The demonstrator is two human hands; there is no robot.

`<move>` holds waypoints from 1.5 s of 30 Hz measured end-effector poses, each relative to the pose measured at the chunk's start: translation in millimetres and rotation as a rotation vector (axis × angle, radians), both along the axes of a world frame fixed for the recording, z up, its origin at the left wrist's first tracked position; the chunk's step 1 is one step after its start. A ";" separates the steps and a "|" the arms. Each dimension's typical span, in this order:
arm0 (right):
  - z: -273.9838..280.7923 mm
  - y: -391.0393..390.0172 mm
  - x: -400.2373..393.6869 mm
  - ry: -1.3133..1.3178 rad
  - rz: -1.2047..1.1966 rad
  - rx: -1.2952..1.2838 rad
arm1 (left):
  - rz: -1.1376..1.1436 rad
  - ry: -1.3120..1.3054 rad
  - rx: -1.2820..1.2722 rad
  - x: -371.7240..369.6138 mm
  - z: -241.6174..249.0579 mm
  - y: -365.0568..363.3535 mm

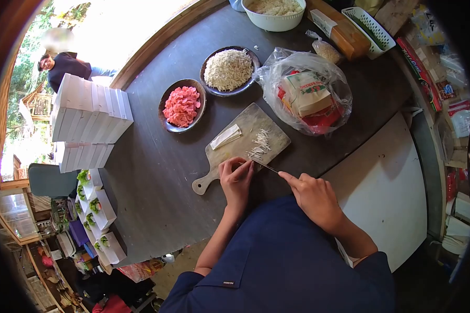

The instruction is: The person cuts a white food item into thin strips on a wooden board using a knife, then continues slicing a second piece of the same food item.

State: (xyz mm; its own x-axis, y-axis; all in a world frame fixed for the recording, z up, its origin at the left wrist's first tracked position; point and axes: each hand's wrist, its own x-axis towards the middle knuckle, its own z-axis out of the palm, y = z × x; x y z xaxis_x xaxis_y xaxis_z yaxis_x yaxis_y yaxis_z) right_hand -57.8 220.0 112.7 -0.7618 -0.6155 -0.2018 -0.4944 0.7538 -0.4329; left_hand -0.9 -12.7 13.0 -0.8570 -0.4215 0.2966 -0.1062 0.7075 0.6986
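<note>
A cutting board (248, 117) with a handle lies at an angle on the dark table. Pale flat pieces (226, 136) rest on its left part, and thin white cut strips (261, 142) are scattered on the right. My right hand (317, 201) grips a knife (266, 166), its blade pointing left over the board's near edge. Close to the blade tip, my left hand (236, 180) has its fingers pinched together; what they hold is hidden. Beyond the board stand a bowl of pink slices (181, 106) and a bowl of white shreds (228, 71).
A clear plastic bag (305, 94) with packets sits right of the board. White boxes (91, 112) are stacked at left, near open boxes with greens (103, 211). A white colander (277, 21) and a brown carton (342, 31) stand behind. A person (68, 70) is outside.
</note>
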 end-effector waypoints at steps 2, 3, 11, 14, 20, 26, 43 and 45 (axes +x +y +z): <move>-1.2 1.8 -3.8 -0.016 -0.019 -0.070 | -0.009 0.015 0.005 -0.2 -0.6 -2.4; -1.6 1.5 -3.5 -0.018 -0.016 -0.070 | -0.013 0.015 0.019 0.1 -0.2 -3.1; -24.3 -9.0 2.3 -0.020 -0.039 -0.197 | -0.019 0.037 -0.068 -0.1 -4.8 -2.9; -28.6 -13.3 3.4 -0.046 -0.054 -0.206 | -0.026 0.036 -0.086 0.9 -3.4 -3.7; -33.0 -14.3 8.3 -0.072 -0.057 -0.197 | -0.021 0.015 -0.092 -0.2 -0.3 -0.9; -33.1 -14.0 11.6 -0.051 -0.032 -0.171 | -0.019 0.012 -0.070 0.4 0.7 -1.3; -49.4 -16.3 5.3 -0.066 -0.074 -0.274 | -0.021 0.003 -0.046 1.8 -1.3 -3.0; -46.4 -16.6 4.1 -0.071 -0.093 -0.282 | -0.013 0.007 -0.044 1.2 0.0 0.1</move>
State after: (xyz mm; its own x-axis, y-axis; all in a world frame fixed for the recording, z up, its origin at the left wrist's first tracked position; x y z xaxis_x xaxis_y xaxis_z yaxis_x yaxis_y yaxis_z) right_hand -53.8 203.4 66.3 -0.8075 -0.5834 -0.0875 -0.3904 0.6397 -0.6622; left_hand 0.3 -12.5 13.0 -0.8601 -0.3966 0.3209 -0.0916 0.7389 0.6676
